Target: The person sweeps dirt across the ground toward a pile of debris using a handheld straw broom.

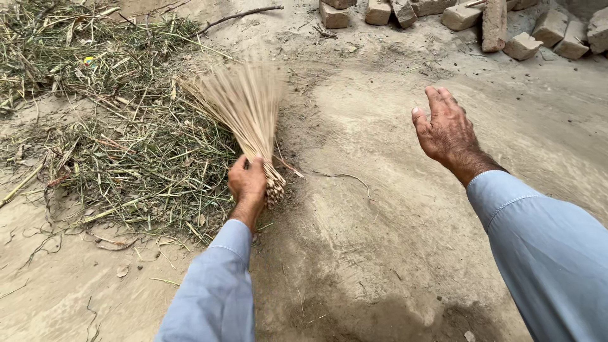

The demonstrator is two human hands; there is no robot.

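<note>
Broom (244, 104) bristles motion-blurred; bricks (481, 22) cut off by top edge.

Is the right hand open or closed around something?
Open. The right hand is raised with spread fingers, holding nothing; only the left hand grips the broom.

Packages: none are seen.
Labels: none are seen.
Signs: none are seen.
Screens: none are seen.
</note>
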